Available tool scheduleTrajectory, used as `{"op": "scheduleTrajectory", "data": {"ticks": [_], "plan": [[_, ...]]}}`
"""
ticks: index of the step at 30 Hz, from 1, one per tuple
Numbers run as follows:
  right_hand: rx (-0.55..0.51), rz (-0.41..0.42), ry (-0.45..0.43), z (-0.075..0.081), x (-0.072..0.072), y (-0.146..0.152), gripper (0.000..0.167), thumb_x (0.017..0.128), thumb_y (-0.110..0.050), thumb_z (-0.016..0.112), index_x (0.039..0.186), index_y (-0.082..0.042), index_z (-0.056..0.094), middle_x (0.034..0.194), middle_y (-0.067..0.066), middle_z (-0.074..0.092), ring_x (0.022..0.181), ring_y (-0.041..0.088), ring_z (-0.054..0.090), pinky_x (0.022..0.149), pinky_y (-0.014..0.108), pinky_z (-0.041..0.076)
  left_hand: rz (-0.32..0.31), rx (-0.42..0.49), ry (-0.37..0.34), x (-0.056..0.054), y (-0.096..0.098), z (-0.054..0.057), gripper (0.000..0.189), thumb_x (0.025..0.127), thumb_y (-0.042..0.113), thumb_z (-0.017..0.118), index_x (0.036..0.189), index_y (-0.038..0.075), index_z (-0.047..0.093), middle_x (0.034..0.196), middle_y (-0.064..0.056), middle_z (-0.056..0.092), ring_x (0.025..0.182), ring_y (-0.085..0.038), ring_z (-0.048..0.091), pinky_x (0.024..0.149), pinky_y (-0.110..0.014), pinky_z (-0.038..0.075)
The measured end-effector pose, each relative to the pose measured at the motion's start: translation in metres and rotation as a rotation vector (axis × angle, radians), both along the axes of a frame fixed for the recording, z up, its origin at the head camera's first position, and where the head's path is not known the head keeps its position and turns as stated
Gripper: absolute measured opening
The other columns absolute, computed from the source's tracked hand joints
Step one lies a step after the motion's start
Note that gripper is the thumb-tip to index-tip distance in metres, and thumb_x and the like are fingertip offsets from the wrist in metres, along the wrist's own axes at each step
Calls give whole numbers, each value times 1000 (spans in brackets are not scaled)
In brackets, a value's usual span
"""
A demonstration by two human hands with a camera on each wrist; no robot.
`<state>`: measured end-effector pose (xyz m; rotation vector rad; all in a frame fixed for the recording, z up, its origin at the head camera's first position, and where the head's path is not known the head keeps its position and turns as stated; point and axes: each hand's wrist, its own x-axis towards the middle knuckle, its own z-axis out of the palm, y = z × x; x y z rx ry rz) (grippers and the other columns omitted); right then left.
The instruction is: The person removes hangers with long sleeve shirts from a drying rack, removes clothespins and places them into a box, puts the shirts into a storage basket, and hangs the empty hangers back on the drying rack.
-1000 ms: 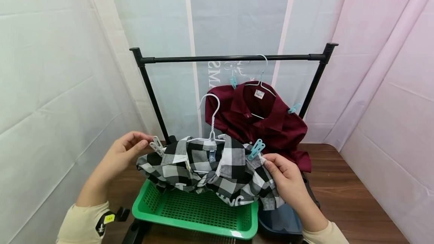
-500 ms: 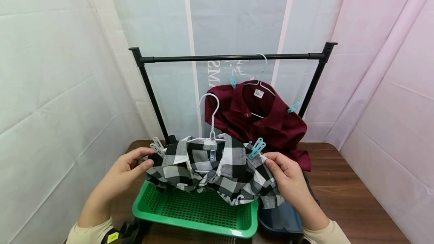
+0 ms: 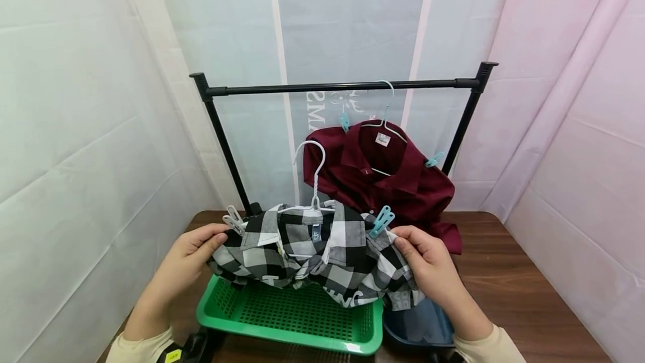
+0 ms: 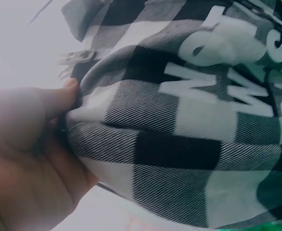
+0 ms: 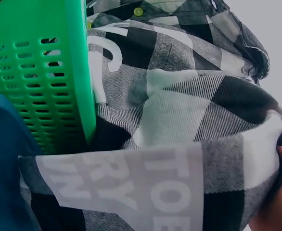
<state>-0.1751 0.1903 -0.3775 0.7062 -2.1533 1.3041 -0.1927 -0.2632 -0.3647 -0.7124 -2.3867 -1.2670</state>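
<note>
A black, white and grey checked shirt (image 3: 347, 240) with white lettering hangs on a white hanger (image 3: 316, 172), held up over the green basket. My left hand (image 3: 188, 262) pinches its left shoulder between thumb and fingers, just below a white clothespin (image 3: 233, 220). On the other side my right hand (image 3: 428, 259) pinches the right shoulder beside a blue clothespin (image 3: 382, 220). In the left wrist view the thumb lies on the cloth of the checked shirt (image 4: 179, 120). The right wrist view shows mostly shirt cloth (image 5: 174, 115), with only part of the hand at the right edge.
Behind stands a black rack (image 3: 282, 89), its bar carrying a maroon shirt (image 3: 375, 178) on a light blue hanger (image 3: 387, 106) with two blue clothespins. The green basket (image 3: 289, 338) sits in front on a brown table (image 3: 524, 290). A dark blue bin (image 3: 415, 326) is at its right.
My left hand has moved from beside the white clothespin down onto the shirt's left shoulder and taken hold of it. The right hand keeps its grip almost unmoved.
</note>
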Motion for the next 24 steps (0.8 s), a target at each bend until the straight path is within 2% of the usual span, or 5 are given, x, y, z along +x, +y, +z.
{"op": "scheduleTrajectory", "data": {"ticks": [5,10,17,21,24], "plan": [[47,17,-23,3,1,4,26,99,6,61,112,-15,71,99,-1,70,81,7,57,68,21,46,20,72,10,-2,4,-4,20,104,2,57,116,6,72,109,12,70,101,2,61,85,-13,48],[55,36,-74,7,1,10,29,100,3,62,120,-17,69,108,-1,73,92,4,64,76,19,52,38,113,29,-4,7,-5,20,104,3,57,116,7,72,108,9,70,97,-2,62,82,-14,50],[-7,68,-99,11,1,13,43,100,4,60,141,-10,59,121,-7,73,109,5,68,81,20,55,19,133,60,-5,10,-8,21,102,-2,57,114,6,72,105,8,71,92,-3,63,78,-16,51],[-47,83,-115,13,5,12,47,99,5,61,144,-9,57,119,-9,73,106,9,69,79,20,55,-1,120,74,-5,12,-8,22,102,-3,57,113,7,73,105,6,72,93,-3,64,80,-16,51],[-81,117,-121,15,8,10,46,98,7,61,143,-4,56,118,-3,75,103,10,70,80,21,56,-10,110,67,-4,13,-8,22,102,-2,57,113,8,73,105,6,72,93,-3,64,80,-16,51]]}}
